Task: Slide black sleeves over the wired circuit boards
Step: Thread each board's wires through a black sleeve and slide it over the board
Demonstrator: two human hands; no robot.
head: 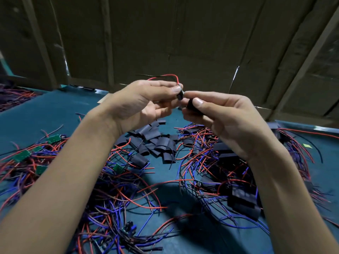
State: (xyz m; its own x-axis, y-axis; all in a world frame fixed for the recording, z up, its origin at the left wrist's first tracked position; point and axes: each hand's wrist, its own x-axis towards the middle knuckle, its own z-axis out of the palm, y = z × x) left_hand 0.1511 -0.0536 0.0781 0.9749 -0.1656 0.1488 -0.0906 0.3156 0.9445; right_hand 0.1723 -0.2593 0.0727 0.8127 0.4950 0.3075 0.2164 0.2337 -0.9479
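Leftmost, at the far edge of the teal table (42, 109), a dim tangle of red and dark wires (12, 96) lies against the cardboard wall (165, 39). Nearer on the left, several bare green circuit boards (23, 155) sit in a heap of red, blue and black leads, and one more green board (118, 168) lies just right of the left forearm. No print on any board is sharp enough to read, and no label or brand shows anywhere.

Raised above the middle of the table, the left hand (141, 101) has its thumb and fingertips pinched on a small wired circuit board (179, 92), mostly hidden by the fingers; a red wire (165, 76) loops up and away from it toward the far left, beside a thin black lead. Directly below the hands, a loose pile of flat black sleeves (156, 142) rests on the table.

Just right of the pinched board, almost touching it, the right hand (225, 118) grips a black sleeve (191, 106) between thumb and curled fingers, its end facing the board. Whether the board has entered the sleeve I cannot tell.

Farther right and nearer, a second heap of wires holds sleeved boards (244, 202), black and flat. A tiny yellow-green scrap (306, 145) lies at the far right.
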